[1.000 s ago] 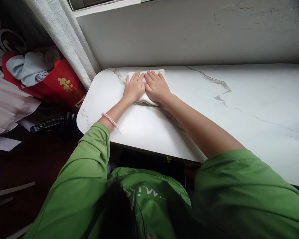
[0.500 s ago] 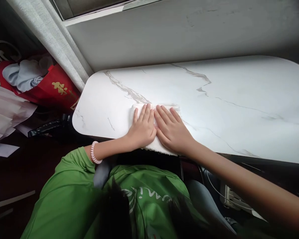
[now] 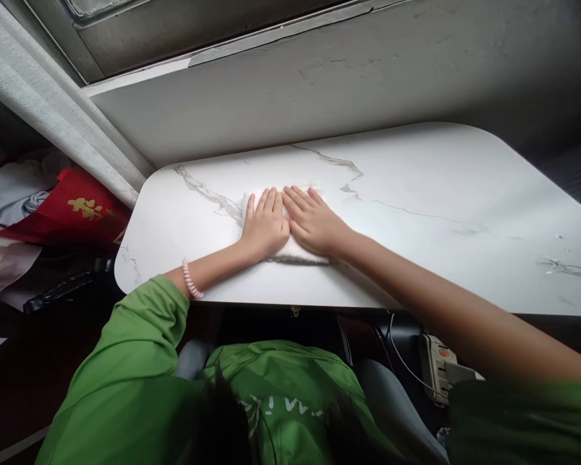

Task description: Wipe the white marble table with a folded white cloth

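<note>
A folded white cloth [image 3: 304,254] lies on the white marble-patterned tabletop [image 3: 407,168], with most of it covered by my hands. My left hand [image 3: 265,223] presses flat on the cloth's left part, fingers stretched forward; a pink coil band circles that wrist. Beside it, my right hand [image 3: 316,222] rests flat on the right part, fingers also straight and pointing forward. The two hands nearly touch at the thumbs. Neither has its fingers wrapped round the cloth.
A grey wall [image 3: 252,110] runs along the table's far edge. Left stand a pale curtain [image 3: 62,110] and a red bag [image 3: 90,210] with clothes in it. Below the front edge at right are a power strip [image 3: 436,371] and a white cable [image 3: 401,352].
Both hands and the cloth have slid forward, away from the table's front edge, where the cloth had overlapped the edge. The view has shifted, showing more window frame and the power strip.
</note>
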